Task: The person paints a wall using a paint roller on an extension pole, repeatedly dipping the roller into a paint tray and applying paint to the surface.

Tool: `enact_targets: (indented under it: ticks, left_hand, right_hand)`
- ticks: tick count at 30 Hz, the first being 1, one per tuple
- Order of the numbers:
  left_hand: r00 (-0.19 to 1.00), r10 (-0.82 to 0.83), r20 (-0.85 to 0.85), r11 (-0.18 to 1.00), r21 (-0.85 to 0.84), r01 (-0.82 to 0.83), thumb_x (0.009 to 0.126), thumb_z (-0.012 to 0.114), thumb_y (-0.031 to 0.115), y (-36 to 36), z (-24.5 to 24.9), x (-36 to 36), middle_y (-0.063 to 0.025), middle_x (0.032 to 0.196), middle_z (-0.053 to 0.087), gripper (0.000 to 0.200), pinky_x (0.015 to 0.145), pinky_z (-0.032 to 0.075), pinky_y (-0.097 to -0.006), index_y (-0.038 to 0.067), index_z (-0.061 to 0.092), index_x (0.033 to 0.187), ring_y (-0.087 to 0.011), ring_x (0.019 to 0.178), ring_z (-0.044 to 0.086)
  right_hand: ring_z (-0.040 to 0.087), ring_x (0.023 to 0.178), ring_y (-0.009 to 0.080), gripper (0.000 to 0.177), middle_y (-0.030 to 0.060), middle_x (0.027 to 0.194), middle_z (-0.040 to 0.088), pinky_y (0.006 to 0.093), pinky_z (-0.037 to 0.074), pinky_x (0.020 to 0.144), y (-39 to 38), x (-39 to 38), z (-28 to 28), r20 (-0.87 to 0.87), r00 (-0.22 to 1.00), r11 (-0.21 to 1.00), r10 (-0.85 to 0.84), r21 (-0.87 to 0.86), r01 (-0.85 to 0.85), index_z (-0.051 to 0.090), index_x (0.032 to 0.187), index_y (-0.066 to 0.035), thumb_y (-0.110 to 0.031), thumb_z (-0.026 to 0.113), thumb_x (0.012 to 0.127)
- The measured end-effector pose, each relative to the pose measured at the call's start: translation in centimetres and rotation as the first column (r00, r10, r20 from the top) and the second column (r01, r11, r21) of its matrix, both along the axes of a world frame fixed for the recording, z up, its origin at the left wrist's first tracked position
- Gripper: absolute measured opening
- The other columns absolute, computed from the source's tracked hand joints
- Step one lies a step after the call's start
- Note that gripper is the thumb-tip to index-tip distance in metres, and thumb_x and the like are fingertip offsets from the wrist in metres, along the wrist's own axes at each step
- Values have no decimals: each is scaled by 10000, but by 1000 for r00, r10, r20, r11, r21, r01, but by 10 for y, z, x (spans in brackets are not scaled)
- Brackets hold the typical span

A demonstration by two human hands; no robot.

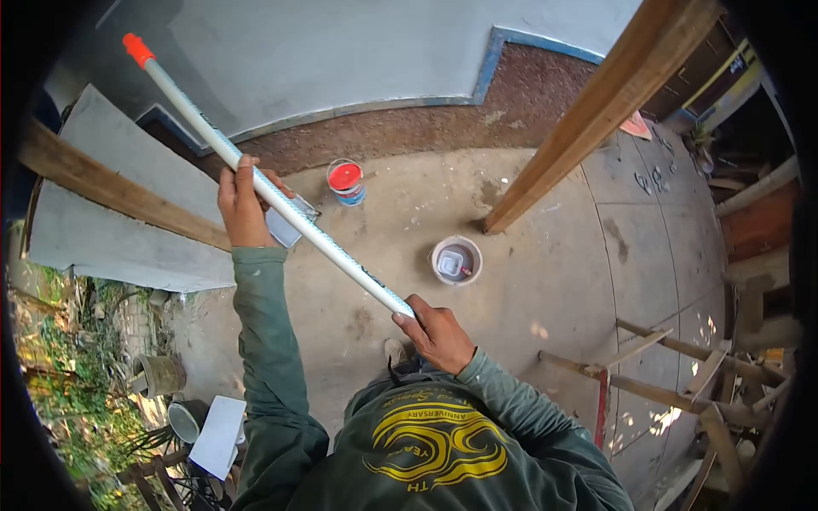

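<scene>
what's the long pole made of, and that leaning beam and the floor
pole: probably plastic or painted metal tube; smooth glossy white, orange end cap.
beam: bare wood; brown, grain visible.
floor: concrete; matte grey, stained, with joint lines.

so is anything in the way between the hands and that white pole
Nothing visible. The left hand is closed around the white pole partway along it, and the right hand grips its lower end. The red-lidded can and the bucket stand on the floor below.
</scene>
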State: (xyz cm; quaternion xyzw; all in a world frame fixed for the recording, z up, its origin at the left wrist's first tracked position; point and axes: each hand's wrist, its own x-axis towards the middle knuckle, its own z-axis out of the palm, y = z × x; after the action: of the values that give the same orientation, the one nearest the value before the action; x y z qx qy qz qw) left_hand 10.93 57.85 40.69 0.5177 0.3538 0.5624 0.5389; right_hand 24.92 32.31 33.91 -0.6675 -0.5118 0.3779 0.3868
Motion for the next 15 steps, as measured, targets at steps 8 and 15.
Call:
enact_targets:
  ticks: [8,15]
  left_hand:
    - [997,-77,12,986,-145,78,985,495,328,-11,-64,11,-70,671,550,295,516,506,-285,34,512,996,-179,527,582]
    - [966,-241,88,876,-410,256,988,491,286,-79,-132,21,-107,656,619,230,383,485,-284,80,391,975,-231,504,648]
  right_hand:
    - [568,577,440,279,223,602,548,485,424,547,-42,0,-17,6,998,997,-66,-36,66,513,963,-16,-294,542,962]
    - [588,593,434,235,213,617,540,436,435,526,-112,7,-24,85,994,956,-74,-276,95,531,1028,-33,-260,535,967]
